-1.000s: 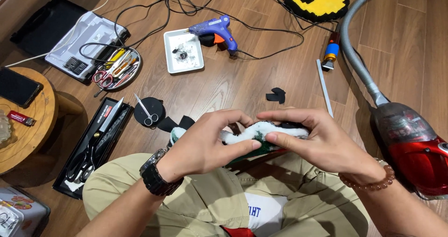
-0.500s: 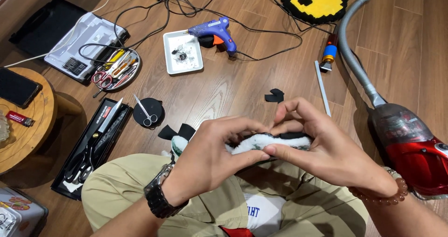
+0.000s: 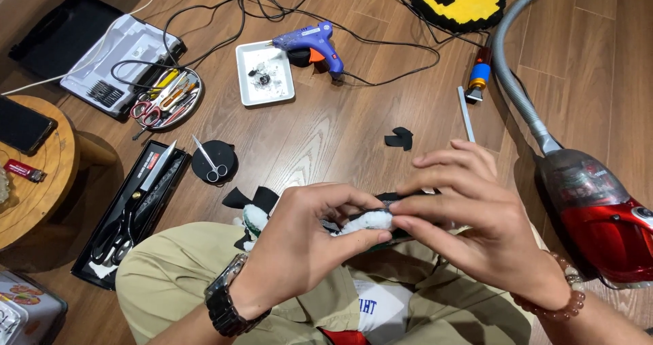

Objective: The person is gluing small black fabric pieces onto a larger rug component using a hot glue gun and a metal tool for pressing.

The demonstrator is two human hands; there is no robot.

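While the left hand point(image 3: 299, 239) and right hand point(image 3: 469, 216) pinch together on the white-and-black fuzzy piece point(image 3: 367, 220), it could slip onto the floor point(image 3: 340, 134) if either grip loosens.

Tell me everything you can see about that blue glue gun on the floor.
The glue gun is blue plastic with an orange trigger and a silvery nozzle tip. It lies on the wooden floor, nozzle resting over the edge of a white square tray. A black cord trails from its handle. No hand touches it.
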